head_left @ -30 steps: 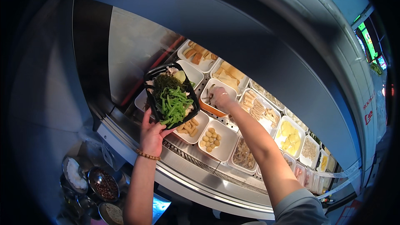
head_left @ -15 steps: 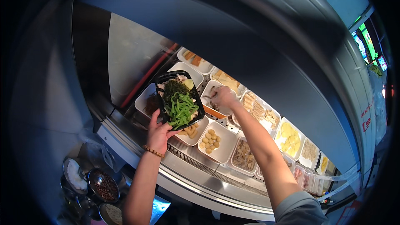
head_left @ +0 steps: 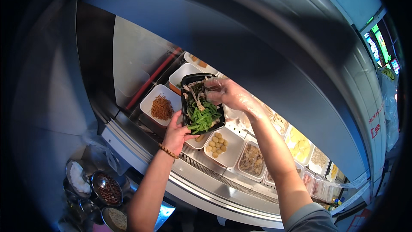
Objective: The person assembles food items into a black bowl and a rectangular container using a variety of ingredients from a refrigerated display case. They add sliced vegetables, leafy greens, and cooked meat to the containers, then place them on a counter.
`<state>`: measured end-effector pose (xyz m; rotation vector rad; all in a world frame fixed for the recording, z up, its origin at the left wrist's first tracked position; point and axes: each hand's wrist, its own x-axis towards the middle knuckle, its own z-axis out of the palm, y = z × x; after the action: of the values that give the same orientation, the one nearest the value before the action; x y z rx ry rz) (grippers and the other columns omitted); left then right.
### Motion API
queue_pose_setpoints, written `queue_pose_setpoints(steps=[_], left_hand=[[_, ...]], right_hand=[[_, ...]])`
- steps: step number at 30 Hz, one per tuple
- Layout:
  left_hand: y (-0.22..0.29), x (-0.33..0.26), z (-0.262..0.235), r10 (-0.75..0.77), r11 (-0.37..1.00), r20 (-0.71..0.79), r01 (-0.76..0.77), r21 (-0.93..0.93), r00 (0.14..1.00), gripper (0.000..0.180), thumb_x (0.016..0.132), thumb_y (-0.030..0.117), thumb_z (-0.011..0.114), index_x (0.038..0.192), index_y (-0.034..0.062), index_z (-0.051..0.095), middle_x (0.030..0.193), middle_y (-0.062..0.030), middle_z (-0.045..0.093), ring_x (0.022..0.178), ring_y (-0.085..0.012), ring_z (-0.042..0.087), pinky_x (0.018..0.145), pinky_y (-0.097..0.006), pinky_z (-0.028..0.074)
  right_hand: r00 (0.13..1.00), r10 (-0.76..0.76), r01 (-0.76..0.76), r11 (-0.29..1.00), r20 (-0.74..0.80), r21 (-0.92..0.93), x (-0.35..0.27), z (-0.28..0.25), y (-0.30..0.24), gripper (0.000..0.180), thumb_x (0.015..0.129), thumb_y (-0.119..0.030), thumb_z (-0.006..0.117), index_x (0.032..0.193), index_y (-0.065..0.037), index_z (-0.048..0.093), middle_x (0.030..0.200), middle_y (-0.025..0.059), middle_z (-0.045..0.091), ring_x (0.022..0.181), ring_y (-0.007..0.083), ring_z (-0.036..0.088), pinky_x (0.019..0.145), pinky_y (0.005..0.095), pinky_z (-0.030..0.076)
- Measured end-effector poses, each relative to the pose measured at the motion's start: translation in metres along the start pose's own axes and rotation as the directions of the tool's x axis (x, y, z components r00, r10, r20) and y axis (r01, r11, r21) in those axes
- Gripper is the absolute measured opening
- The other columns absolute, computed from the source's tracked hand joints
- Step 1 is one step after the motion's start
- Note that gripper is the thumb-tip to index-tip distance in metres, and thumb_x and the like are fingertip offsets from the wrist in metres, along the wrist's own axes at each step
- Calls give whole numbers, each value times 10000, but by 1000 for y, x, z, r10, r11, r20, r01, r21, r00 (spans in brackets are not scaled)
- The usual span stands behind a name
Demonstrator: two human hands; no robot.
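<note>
My left hand (head_left: pixel 175 134), with a beaded bracelet on the wrist, grips the near edge of a black takeaway tray (head_left: pixel 184 118), held tilted over the food tubs. Bright green cut vegetables (head_left: pixel 205 118) fill its near half. Greyish-brown strips (head_left: pixel 195 96), perhaps mushroom, lie on darker greens in the far half. My right hand (head_left: pixel 229 96), in a clear plastic glove, reaches over the tray's far right side. Its fingers are apart and look empty, with the tips close to the food. Beneath that hand, a white tub is mostly hidden.
Orange-brown shreds fill a white tub (head_left: pixel 148 105) left of the tray; round yellowish balls lie in another tub (head_left: pixel 227 146) nearer me. More tubs run to the right. A curved dark cover (head_left: pixel 240 43) overhangs them. Metal bowls (head_left: pixel 107 189) stand at lower left.
My right hand has come from a white tub to over the tray, where brownish strips now lie on the greens. My left hand has moved the tray slightly right, uncovering the orange-brown shreds.
</note>
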<state>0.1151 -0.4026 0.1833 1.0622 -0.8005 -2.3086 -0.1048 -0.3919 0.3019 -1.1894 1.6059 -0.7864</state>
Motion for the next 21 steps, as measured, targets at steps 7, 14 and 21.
queue_pose_setpoints(steps=[7, 14, 21], left_hand=[[0, -10, -7, -4, 1000, 66, 4, 12, 998, 699, 874, -109, 490, 1481, 127, 237, 1215, -174, 589, 1054, -287, 655, 837, -441, 602], [0, -13, -19, 15, 1000, 98, -13, -20, 995, 680, 885, -96, 500, 1478, 138, 264, 1243, -165, 584, 1065, -286, 653, 841, -436, 602], [2, -18, -26, -3, 999, 125, 9, -48, 992, 682, 884, -93, 486, 1483, 148, 265, 1253, -149, 585, 1066, -282, 654, 826, -419, 604]], right_hand=[[987, -116, 87, 967, -112, -240, -5, 10, 19, 321, 898, -51, 618, 1205, 43, 608, 1024, 140, 695, 884, 177, 678, 800, 302, 570], [982, 9, -11, 1000, -187, -8, 1, 17, 20, 221, 903, -8, 597, 1110, 36, 661, 974, 114, 709, 831, 157, 695, 721, 272, 591], [942, 30, -11, 998, -334, 61, -3, 1, 9, 342, 916, -192, 675, 1175, 29, 644, 1026, 115, 704, 865, 157, 680, 647, 282, 561]])
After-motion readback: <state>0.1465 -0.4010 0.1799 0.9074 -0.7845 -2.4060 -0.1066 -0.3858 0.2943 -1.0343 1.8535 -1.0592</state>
